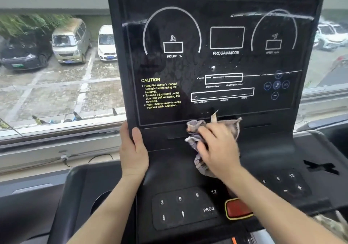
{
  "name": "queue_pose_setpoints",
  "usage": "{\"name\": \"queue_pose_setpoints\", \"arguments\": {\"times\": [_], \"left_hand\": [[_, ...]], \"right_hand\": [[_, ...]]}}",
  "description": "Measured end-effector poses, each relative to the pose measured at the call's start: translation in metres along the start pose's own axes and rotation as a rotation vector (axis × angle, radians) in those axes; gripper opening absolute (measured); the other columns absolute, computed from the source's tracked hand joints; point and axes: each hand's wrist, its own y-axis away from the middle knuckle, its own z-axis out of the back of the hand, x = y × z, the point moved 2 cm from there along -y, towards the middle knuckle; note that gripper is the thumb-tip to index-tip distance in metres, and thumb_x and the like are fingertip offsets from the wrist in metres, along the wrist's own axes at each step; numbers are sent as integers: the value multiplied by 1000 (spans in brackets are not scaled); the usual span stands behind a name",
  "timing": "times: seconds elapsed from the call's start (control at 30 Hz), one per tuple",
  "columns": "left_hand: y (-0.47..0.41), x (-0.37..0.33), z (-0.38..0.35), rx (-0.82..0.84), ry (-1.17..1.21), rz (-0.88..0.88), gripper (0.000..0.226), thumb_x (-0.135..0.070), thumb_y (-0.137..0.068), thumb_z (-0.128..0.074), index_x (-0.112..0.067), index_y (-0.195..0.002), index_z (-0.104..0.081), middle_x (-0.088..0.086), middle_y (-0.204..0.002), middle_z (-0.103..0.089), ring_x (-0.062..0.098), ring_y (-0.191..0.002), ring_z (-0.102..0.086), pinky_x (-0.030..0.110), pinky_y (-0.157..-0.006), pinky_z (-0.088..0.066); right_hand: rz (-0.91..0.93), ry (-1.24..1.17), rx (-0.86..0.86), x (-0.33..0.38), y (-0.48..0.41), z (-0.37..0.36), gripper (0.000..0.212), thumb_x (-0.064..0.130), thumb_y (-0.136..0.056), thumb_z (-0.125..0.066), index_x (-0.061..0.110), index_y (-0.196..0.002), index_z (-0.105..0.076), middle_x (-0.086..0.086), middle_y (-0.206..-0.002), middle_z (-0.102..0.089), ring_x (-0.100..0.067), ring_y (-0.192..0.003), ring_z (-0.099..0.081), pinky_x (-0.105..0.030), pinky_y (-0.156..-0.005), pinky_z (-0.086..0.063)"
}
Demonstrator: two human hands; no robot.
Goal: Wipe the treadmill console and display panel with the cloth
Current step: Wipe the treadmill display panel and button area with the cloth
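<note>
The black display panel [211, 59] stands upright in front of me, with wet streaks and droplets across its glossy face. Below it the console [169, 168] slopes toward me with keypads. My right hand [218, 147] presses a crumpled grey-purple cloth [195, 128] against the console just under the panel's lower edge, fingers curled over it. My left hand [133, 149] grips the panel's lower left edge, thumb on the front face.
A red stop button [237, 209] sits low on the console under my right forearm. Cup holders [101, 202] flank the keypads. A window [56, 64] behind the treadmill looks down on parked cars. A cable lies on the sill at left.
</note>
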Motion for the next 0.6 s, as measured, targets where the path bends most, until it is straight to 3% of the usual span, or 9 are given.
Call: {"name": "queue_pose_setpoints", "arguments": {"times": [0.13, 0.27, 0.43, 0.53, 0.6], "left_hand": [[0, -1, 0, -6, -39, -32, 50, -28, -104, -31, -5, -148, -28, 14, -151, -37, 28, -138, -34, 14, -99, -19], [-1, 1, 0, -3, -45, -35, 49, -28, -105, -30, -5, -148, -27, 13, -151, -36, 28, -138, -33, 17, -103, -19], [1, 0, 2, -9, -53, -47, 51, -35, -105, -28, -8, -148, -28, 13, -148, -40, 31, -134, -38, 28, -104, -25], [3, -3, 3, -8, -66, -12, 49, -32, -105, -28, -9, -149, -27, 13, -150, -39, 32, -135, -37, 31, -106, -25], [3, -4, 3, -14, -67, -22, 51, -34, -105, -27, -9, -148, -27, 14, -149, -40, 33, -134, -38, 36, -108, -26]], "right_hand": [[100, -148, 14, 67, -12, -35, 15, 18, -82, -64, 9, -94, -67, -7, -87, -58, -28, -81, -52, -41, -68, -43], [247, -60, 125, 20, -2, -18, 16, 19, -86, -60, 14, -97, -70, -7, -105, -63, -27, -96, -55, -38, -79, -46], [-8, 58, 169, -70, 13, 29, 23, 4, -67, -56, 10, -87, -65, -9, -95, -60, -34, -90, -55, -46, -74, -50], [-196, 96, 104, -46, 6, 24, 34, 0, -60, -64, 15, -89, -60, -4, -91, -57, -30, -86, -53, -39, -66, -49], [-87, 59, 90, -7, 0, 6, 35, 8, -60, -66, 18, -94, -61, -3, -90, -57, -29, -85, -54, -40, -69, -46]]}}
